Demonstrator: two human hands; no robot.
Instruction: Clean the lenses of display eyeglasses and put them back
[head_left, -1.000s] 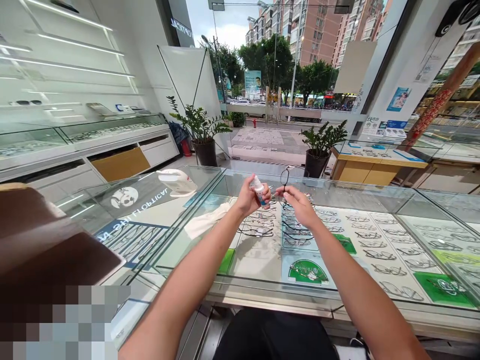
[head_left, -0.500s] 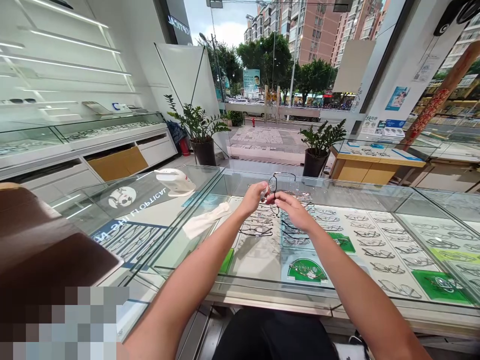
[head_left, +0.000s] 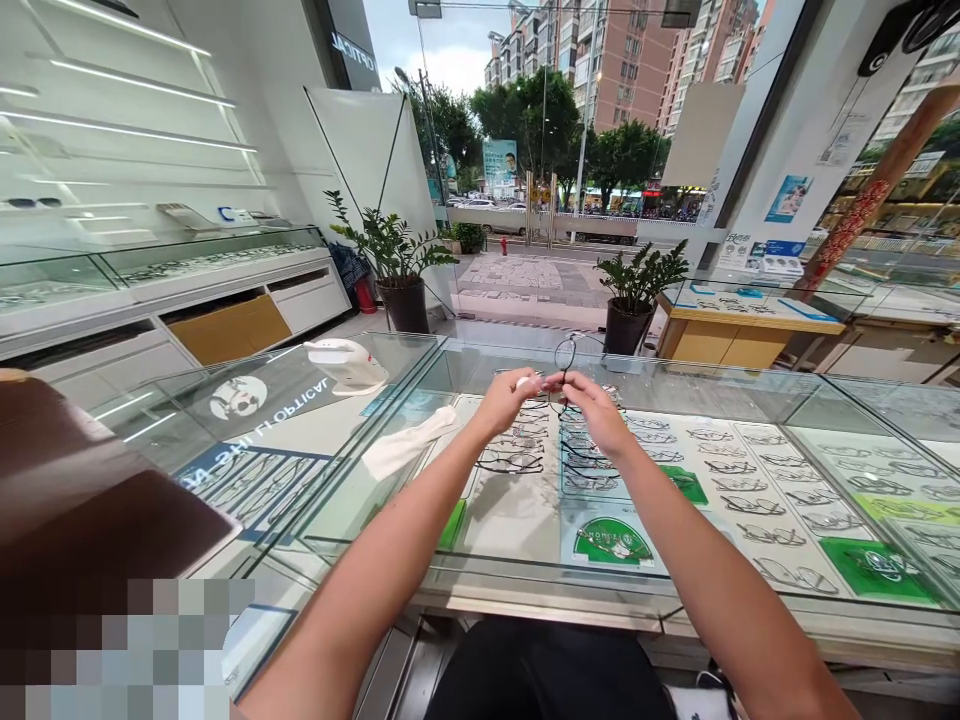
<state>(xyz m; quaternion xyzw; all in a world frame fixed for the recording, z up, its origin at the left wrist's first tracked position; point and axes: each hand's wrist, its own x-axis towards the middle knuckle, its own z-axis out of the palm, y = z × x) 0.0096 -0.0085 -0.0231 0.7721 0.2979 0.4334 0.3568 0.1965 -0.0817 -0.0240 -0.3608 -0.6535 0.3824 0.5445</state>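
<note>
Glasses (head_left: 565, 355) point lengthwise almost straight up, pinched by right fingers (head_left: 587, 387); left fingers (head_left: 532, 387) clasp a white bottle (head_left: 522, 381).

This is an optician's shop: spectacle frames (head_left: 590, 455) lie in rows inside the near glass worktop (head_left: 555, 592). Reversed lettering (head_left: 306, 403) on the left includes OPTICAL, beyond it another display case (head_left: 142, 293).

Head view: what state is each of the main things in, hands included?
Held glasses: turned on end, one temple extended
Right hand: pinching them
Left hand: closed around a small white object, mostly hidden
White cloth: lying bunched on the glass counter
White device: standing
Potted plants: upright
Displayed glasses: in rows
</note>
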